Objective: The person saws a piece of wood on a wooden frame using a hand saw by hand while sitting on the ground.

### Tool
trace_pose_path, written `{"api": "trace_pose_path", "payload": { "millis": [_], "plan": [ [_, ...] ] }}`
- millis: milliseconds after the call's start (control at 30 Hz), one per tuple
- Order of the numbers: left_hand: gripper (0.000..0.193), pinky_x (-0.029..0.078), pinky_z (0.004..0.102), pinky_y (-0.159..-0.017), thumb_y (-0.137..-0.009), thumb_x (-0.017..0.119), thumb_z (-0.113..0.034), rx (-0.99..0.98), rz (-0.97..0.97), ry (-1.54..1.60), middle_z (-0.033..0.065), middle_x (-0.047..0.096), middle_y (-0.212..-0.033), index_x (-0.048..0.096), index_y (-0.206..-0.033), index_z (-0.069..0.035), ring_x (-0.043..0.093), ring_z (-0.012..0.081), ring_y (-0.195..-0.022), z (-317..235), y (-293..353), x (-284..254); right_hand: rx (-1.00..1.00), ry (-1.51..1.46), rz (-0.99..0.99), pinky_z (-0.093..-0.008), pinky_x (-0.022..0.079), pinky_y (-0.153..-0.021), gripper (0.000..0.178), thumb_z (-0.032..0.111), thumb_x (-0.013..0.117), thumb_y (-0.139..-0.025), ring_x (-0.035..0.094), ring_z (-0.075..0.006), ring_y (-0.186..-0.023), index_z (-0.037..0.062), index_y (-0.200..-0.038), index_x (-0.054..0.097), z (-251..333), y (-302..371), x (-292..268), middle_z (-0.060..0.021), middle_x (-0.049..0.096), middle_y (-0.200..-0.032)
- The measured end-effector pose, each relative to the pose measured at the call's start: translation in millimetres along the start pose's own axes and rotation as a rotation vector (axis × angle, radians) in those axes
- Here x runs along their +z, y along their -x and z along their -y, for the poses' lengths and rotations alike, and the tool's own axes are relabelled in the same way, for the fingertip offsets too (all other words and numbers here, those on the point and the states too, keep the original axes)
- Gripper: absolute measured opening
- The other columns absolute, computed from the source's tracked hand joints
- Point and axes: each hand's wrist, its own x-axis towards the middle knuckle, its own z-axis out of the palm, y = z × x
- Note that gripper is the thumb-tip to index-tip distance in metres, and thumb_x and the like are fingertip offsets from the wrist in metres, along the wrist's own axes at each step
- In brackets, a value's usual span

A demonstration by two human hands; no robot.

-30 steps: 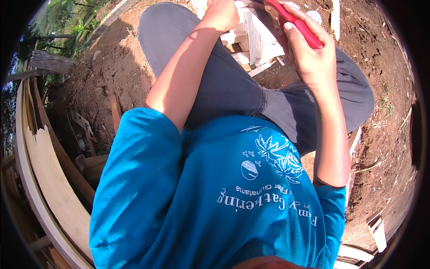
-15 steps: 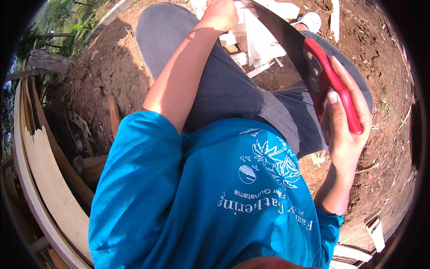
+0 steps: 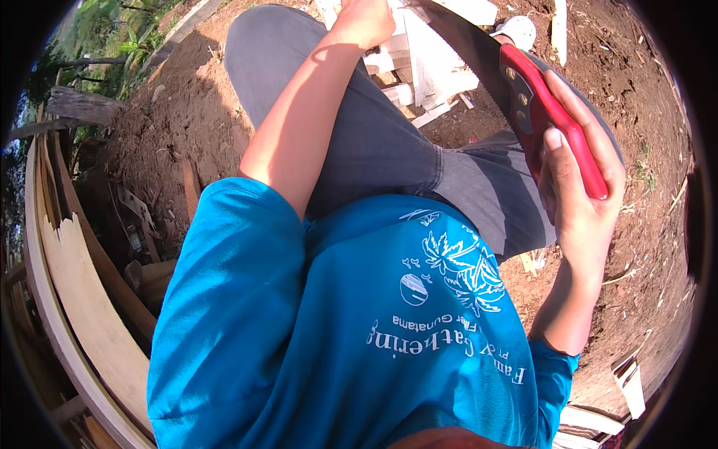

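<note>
My right hand (image 3: 587, 176) is wrapped round the red handle of a handsaw (image 3: 553, 112), thumb lying along its near side. The dark, toothed blade (image 3: 475, 49) runs up and left from the handle, past my knees, and leaves the view at the top edge. There my left hand (image 3: 364, 24) is closed beside the pale wood pieces. Its fingertips are cut off by the picture's edge, so what it grips does not show. Pale cut wood pieces (image 3: 428, 63) lie stacked on the ground between my legs, partly behind the blade.
Long wooden boards (image 3: 86, 292), one with a splintered end, lean along the left. A weathered log (image 3: 86, 103) stands beyond them. Brown soil with chips surrounds me. A white shoe (image 3: 517, 31) is at the far right, and more wood scraps (image 3: 630, 389) lie at lower right.
My right hand and the saw handle have moved a little up and away from my body. The left hand has hardly shifted.
</note>
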Motion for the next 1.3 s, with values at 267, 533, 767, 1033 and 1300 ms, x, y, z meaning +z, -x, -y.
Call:
{"api": "trace_pose_path", "payload": {
  "millis": [267, 533, 767, 1033, 1300],
  "plan": [
    [0.038, 0.06, 0.0394, -0.076, -0.111, 0.036, -0.027, -0.033, 0.011, 0.036, 0.0132, 0.068, -0.1, 0.063, -0.113, 0.001, 0.068, 0.0261, -0.085, -0.6, -15.1, 18.3, -0.043, -0.116, 0.045, -0.0317, 0.052, -0.094, 0.028, 0.002, 0.062, -0.094, 0.067, -0.0216, -0.105, -0.002, -0.12, 0.069, -43.5, -101.8, 61.0, -0.0176, 0.071, -0.114],
    [0.038, 0.06, 0.0406, -0.083, -0.11, 0.034, -0.022, 0.0, 0.046, -0.051, 0.0162, 0.068, -0.107, 0.061, -0.122, 0.003, 0.069, 0.0286, -0.093, 3.0, -4.3, -1.8, 0.073, -0.035, 0.012, -0.0201, 0.044, -0.079, 0.043, 0.021, 0.069, -0.1, 0.056, -0.0051, -0.088, 0.0053, -0.139, 0.064, -9.6, -5.6, 5.4, -0.0023, 0.069, -0.111],
    [0.037, 0.06, 0.04, -0.082, -0.109, 0.038, -0.022, 0.019, 0.065, 0.045, 0.016, 0.069, -0.108, 0.06, -0.126, 0.003, 0.069, 0.028, -0.095, 4.2, -0.2, -4.5, 0.312, -0.154, 0.069, -0.0182, 0.038, -0.062, 0.038, 0.017, 0.067, -0.1, 0.05, -0.002, -0.071, 0.0064, -0.137, 0.066, -32.4, -44.1, 24.2, 0.0039, 0.065, -0.091],
    [0.036, 0.06, 0.0374, -0.08, -0.11, 0.039, -0.024, -0.01, -0.036, -0.022, 0.0147, 0.07, -0.109, 0.063, -0.122, 0.001, 0.069, 0.0242, -0.097, 1.4, -7.6, 17.1, 0.102, -0.129, 0.018, -0.0203, 0.04, -0.07, 0.04, 0.02, 0.069, -0.1, 0.053, -0.0034, -0.077, 0.0057, -0.137, 0.066, -34.3, -36.2, 32.9, 0.0015, 0.067, -0.097],
    [0.035, 0.059, 0.0373, -0.081, -0.109, 0.042, -0.022, 0.249, 0.124, -0.933, 0.0122, 0.07, -0.109, 0.064, -0.123, 0.0, 0.069, 0.0238, -0.095, -9.3, 11.4, 13.3, -0.008, -0.203, 0.013, -0.0278, 0.047, -0.101, 0.043, 0.023, 0.072, -0.098, 0.065, -0.0126, -0.112, 0.0013, -0.135, 0.065, -19.4, -11.7, 14.4, -0.0096, 0.071, -0.125]
  ]
}}
